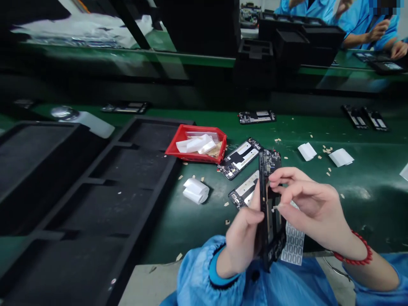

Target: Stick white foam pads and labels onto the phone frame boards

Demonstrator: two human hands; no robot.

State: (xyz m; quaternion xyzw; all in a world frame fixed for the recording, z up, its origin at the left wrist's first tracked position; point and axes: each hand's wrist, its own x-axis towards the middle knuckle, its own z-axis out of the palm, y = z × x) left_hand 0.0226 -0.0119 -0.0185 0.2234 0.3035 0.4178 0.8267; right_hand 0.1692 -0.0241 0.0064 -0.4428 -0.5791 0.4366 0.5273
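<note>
My left hand grips an opened phone chassis by its side edge. The chassis stands nearly upright, tilted so its inner side with circuit parts faces my right hand. My right hand is in a pinch at that inner side, with a small whitish piece at the thumb tip; its kind is too small to make out. Under my right hand hangs a white sheet of printed labels. Behind the held chassis, one phone chassis lies partly hidden, and another phone chassis rests beside the red bin.
Black compartment trays fill the left. A white bottle lies tilted behind them. Crumpled white papers and tan scraps dot the green bench. More phone chassis line the back. Across the bench, co-workers in blue sleeves work.
</note>
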